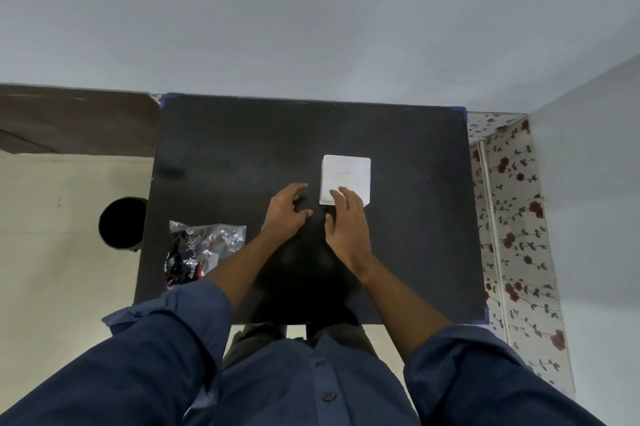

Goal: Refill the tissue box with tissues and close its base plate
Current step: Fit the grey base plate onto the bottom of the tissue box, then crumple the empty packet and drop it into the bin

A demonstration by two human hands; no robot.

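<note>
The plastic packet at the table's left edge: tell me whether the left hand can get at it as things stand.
Probably yes. The left hand is open and holds nothing, and the plastic packet lies on the black table on that same side with only bare tabletop between them. The right hand is at the white tissue box, out of the way.

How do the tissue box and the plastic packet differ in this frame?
The tissue box is plain white and square; the plastic packet is clear, crinkled, with dark and red contents. The right hand overlaps the box's near edge; the left hand is clear of the packet. Both lie on the black table.
</note>
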